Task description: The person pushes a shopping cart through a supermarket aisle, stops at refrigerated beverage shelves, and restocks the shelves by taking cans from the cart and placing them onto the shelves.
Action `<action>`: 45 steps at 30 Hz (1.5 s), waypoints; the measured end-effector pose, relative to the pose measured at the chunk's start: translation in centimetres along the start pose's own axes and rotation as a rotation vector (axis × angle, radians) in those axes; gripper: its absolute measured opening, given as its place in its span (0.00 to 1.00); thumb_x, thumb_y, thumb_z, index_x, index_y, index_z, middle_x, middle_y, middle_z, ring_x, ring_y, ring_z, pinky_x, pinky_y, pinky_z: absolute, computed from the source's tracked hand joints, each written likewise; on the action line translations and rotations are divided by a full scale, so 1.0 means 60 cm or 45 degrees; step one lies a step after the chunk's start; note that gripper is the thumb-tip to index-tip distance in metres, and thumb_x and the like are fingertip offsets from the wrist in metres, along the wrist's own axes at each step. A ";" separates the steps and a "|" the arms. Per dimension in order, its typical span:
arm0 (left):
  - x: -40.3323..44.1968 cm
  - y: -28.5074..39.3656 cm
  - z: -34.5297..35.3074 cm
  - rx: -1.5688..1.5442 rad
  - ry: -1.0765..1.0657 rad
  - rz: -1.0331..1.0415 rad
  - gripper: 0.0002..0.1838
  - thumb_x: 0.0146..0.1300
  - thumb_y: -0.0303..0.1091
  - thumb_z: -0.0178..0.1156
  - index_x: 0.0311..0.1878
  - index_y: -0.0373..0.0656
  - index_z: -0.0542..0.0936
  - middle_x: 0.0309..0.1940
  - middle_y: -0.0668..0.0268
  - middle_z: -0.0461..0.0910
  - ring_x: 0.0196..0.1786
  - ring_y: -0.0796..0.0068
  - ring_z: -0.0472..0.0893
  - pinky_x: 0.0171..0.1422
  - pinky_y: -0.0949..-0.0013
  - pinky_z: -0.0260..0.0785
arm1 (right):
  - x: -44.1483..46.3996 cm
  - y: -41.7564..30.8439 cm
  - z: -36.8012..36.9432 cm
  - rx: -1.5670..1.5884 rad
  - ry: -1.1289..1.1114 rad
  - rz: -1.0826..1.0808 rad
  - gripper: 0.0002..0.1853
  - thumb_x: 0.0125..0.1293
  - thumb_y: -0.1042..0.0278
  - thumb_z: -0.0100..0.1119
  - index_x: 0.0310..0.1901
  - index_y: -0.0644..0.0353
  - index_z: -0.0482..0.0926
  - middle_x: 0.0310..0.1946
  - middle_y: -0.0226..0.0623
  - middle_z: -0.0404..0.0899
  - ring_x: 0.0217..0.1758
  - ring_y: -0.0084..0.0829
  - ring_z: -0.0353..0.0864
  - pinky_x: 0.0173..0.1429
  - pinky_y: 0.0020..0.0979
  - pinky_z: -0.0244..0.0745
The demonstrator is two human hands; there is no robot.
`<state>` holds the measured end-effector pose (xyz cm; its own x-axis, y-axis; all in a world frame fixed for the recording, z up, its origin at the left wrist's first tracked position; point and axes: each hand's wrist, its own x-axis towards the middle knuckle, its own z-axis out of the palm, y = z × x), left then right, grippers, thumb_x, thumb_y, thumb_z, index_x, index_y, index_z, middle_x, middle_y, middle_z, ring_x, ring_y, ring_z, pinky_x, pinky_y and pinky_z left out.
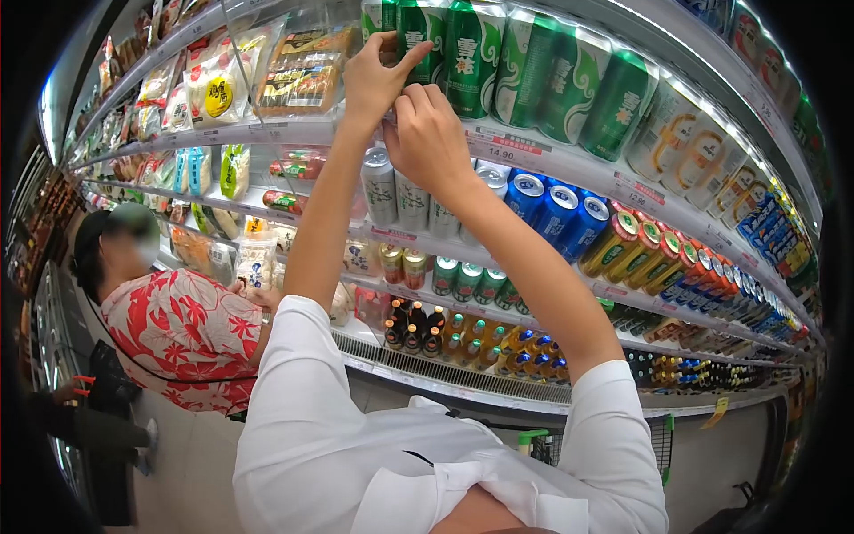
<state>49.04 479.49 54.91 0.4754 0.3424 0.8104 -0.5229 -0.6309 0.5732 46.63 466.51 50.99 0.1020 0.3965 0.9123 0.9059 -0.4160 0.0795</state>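
On the upper shelf, my left hand (372,78) reaches up to a row of green beer cans. Its forefinger and thumb are spread at the left side and front of one green beer can (427,25) and seem to grip it. My right hand (429,138) is just below, at the shelf's front edge, with its fingers curled. Whatever its fingertips hold, if anything, is hidden. More green cans (476,58) stand to the right, above a price label (501,151).
Packaged food (307,71) fills the left shelves. Lower shelves hold silver cans (380,187), blue cans (560,209) and bottles (414,329). At left, a person in a red-and-white floral shirt (191,325) holds a white package (256,262). A green-trimmed cart (663,440) is behind my right arm.
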 end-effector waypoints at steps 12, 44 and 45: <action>-0.048 -0.021 -0.010 0.718 -0.030 0.007 0.10 0.61 0.38 0.60 0.42 0.45 0.83 0.31 0.57 0.87 0.37 0.54 0.86 0.47 0.56 0.77 | -0.019 0.026 -0.019 0.028 -0.072 -0.014 0.08 0.55 0.74 0.63 0.35 0.67 0.76 0.40 0.44 0.76 0.45 0.44 0.76 0.52 0.40 0.74; -0.450 0.170 0.074 -0.104 0.075 -0.158 0.13 0.68 0.31 0.64 0.27 0.37 0.77 0.16 0.73 0.74 0.19 0.88 0.68 0.25 0.80 0.57 | -0.527 -0.105 -0.280 0.094 -0.679 0.798 0.12 0.64 0.63 0.64 0.28 0.58 0.74 0.25 0.34 0.75 0.29 0.37 0.81 0.31 0.38 0.74; -0.540 0.172 0.111 -0.183 -0.250 -0.272 0.14 0.67 0.30 0.64 0.25 0.37 0.76 0.16 0.76 0.71 0.19 0.90 0.65 0.25 0.80 0.54 | -0.616 -0.126 -0.326 -0.049 -0.814 1.020 0.14 0.65 0.59 0.63 0.27 0.58 0.74 0.25 0.36 0.77 0.29 0.40 0.81 0.31 0.40 0.74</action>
<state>32.97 457.24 33.74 0.7051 0.3068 0.6394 -0.4845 -0.4500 0.7502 27.97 438.97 24.51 0.8814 0.3480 0.3194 0.4628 -0.7718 -0.4360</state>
